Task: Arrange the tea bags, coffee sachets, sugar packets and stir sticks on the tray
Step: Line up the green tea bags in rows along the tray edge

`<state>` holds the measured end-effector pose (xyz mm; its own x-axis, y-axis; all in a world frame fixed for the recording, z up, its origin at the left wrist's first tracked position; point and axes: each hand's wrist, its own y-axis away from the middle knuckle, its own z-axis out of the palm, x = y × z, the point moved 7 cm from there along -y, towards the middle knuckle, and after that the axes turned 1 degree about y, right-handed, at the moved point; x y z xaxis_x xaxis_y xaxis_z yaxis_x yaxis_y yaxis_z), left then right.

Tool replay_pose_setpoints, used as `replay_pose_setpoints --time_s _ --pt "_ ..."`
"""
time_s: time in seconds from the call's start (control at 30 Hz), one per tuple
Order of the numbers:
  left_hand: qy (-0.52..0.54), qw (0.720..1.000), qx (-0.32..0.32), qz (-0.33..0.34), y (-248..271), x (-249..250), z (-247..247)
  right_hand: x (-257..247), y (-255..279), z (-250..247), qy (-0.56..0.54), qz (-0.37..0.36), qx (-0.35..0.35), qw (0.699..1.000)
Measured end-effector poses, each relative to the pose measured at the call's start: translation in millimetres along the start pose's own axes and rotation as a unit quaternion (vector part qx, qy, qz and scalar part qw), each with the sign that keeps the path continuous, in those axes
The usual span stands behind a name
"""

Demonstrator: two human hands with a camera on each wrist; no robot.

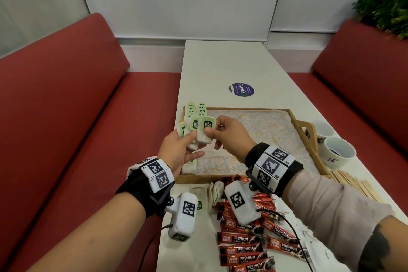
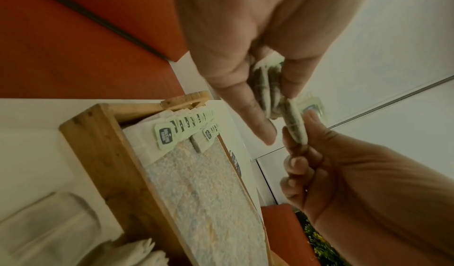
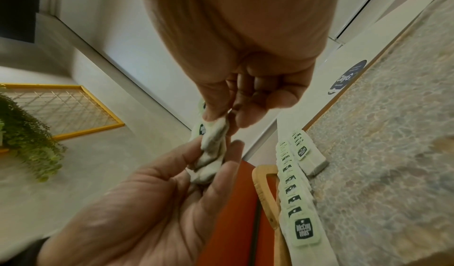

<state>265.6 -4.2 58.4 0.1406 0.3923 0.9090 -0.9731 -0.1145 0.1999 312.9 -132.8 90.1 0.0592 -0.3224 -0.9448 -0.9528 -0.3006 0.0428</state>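
My left hand (image 1: 187, 141) holds a small bunch of white tea bags (image 1: 191, 137) with green tags above the wooden tray's (image 1: 309, 133) near-left part. My right hand (image 1: 213, 127) pinches the frontmost tea bag (image 1: 205, 131) of that bunch between thumb and fingers. In the right wrist view this pinched tea bag (image 3: 215, 134) still touches the bunch in the left hand (image 3: 211, 153). Two rows of tea bags (image 1: 196, 109) lie along the tray's left side. Red coffee sachets (image 1: 247, 247), white sugar packets (image 1: 309, 236) and wooden stir sticks (image 1: 353, 183) lie on the table.
More loose tea bags (image 1: 213, 192) lie just in front of the tray. Two white cups (image 1: 337, 154) stand right of the tray's handle. A round purple sticker (image 1: 241, 89) marks the table beyond the tray. Red benches flank the narrow white table.
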Motion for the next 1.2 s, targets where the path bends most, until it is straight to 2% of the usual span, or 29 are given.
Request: replay_pose_setpoints --time_s 0.17,0.4,0.6,0.7,0.83,1.03,1.2 --pt "0.017 0.999 -0.036 0.004 0 0 8 -1 -3 1 -0.006 -0.004 0.002 1.0" --pt "-0.012 1.0 -0.02 0.014 -12 0 -1 -3 -11 1 0.016 0.001 -0.017 1.0" --pt "-0.009 0.999 0.031 0.022 -36 10 -17 4 -39 -19 0.065 0.019 0.029 0.997" --pt "-0.005 0.998 0.053 0.025 -50 14 -23 18 -57 -28 0.088 0.05 0.043 0.994" --pt "-0.007 0.997 0.076 0.026 -68 15 -30 37 -74 -27 0.107 0.095 0.022 0.989" --pt "-0.022 0.996 0.082 0.03 -88 14 -36 66 -90 -1 0.137 0.146 -0.063 0.978" --pt "-0.034 0.996 0.08 0.036 -97 13 -38 80 -101 12 0.156 0.169 -0.081 0.97"
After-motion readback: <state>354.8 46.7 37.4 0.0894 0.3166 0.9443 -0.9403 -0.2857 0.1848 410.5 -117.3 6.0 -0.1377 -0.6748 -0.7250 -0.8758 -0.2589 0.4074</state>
